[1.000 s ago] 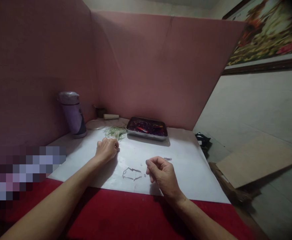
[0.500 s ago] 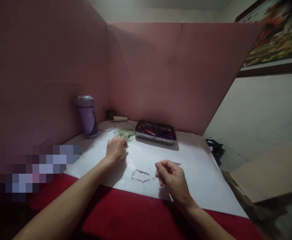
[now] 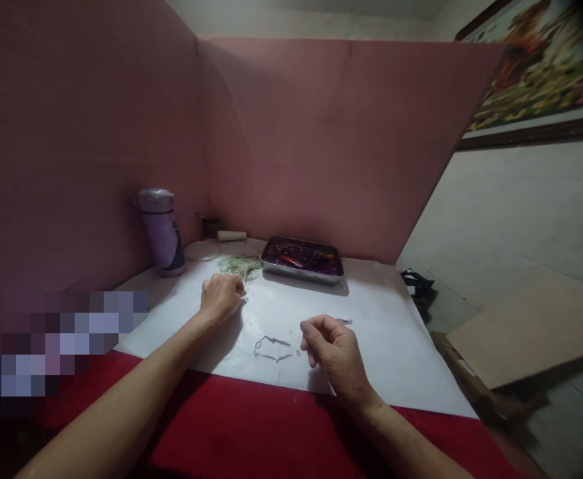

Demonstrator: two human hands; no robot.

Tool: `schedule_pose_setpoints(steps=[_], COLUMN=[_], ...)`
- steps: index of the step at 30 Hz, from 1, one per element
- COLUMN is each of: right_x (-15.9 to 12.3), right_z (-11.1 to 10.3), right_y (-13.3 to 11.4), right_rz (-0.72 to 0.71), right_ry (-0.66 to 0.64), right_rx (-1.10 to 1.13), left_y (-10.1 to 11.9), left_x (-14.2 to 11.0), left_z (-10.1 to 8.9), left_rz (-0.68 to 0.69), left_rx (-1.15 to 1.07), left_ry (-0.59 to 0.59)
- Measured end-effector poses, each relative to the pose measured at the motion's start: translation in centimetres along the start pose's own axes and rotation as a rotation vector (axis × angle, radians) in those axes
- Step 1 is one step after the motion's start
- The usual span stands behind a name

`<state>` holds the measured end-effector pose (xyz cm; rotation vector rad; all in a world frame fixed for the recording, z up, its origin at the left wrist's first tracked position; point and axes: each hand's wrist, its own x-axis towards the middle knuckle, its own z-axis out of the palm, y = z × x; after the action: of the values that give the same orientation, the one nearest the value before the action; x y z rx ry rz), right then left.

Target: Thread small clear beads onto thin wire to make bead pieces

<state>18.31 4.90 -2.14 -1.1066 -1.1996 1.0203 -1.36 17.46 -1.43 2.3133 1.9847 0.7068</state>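
My left hand (image 3: 221,297) rests on the white sheet (image 3: 385,372) with its fingers curled down. Beside its fingertips are tiny shiny bits, and just beyond them spreads a bundle of thin green and pale strands (image 3: 241,267). My right hand (image 3: 335,349) hovers low over the sheet, thumb and forefinger pinched together; whatever may be between them is too small to see. A broken outline of thin dark strips (image 3: 271,340) lies left of it. Two tiny pieces (image 3: 298,352) are close to its fingers. Behind the hand is a small slim metallic item (image 3: 344,321).
A metal tray (image 3: 301,273) of dark purple contents with a red-handled tool (image 3: 291,261) stands at the back. Nearby are a pale roll (image 3: 232,235), a dark small pot (image 3: 212,227) and a purple flask (image 3: 160,233). Pink panels (image 3: 321,146) enclose the table; cardboard (image 3: 525,332) leans at right.
The view swings a little one way and back. Both hands keep nearly the same poses and places over the sheet; nothing on the table visibly moves.
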Motion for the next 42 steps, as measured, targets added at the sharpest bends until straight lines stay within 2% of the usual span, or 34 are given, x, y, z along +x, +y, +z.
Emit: schedule_pose_setpoints(steps=[10, 20, 23, 25, 27, 29, 32, 34, 36, 42], right_x=[0.1, 0.1, 0.2, 0.2, 0.3, 0.3, 0.4, 0.3, 0.3, 0.1], right_z=[0.0, 0.0, 0.0, 0.0, 0.0, 0.0, 0.0, 0.1, 0.1, 0.1], right_y=[-0.1, 0.1, 0.3, 0.4, 0.5, 0.5, 0.4, 0.3, 0.3, 0.2], right_rz=[0.003, -0.015, -0.018, -0.021, -0.026, -0.032, -0.047, -0.059, -0.069, -0.095], right_ry=[0.002, 0.003, 0.01, 0.021, 0.035, 0.047, 0.06, 0.064, 0.064, 0.066], right_rx=[0.007, -0.006, -0.007, -0.008, -0.013, -0.021, -0.034, -0.046, -0.055, -0.082], left_y=[0.1, 1.1, 1.5, 2.3, 3.3, 4.3, 5.4, 5.7, 5.7, 5.9], left_x=[-0.3, -0.9, -1.0, -1.3, -1.8, -2.5, -3.6, -4.0, -4.2, -4.5], left_z=[0.8, 0.6, 0.3, 0.0, -0.3, -0.4, -0.2, 0.0, 0.1, 0.3], left_rz=[0.147, 0.218, 0.201, 0.188, 0.175, 0.108, -0.02, -0.093, -0.127, -0.144], left_rx=[0.057, 0.211, 0.077, -0.204, -0.651, -1.114, -1.501, -1.621, -1.687, -1.756], left_ry=[-0.012, 0.066, 0.155, 0.188, 0.081, -0.146, -0.464, -0.605, -0.693, -0.814])
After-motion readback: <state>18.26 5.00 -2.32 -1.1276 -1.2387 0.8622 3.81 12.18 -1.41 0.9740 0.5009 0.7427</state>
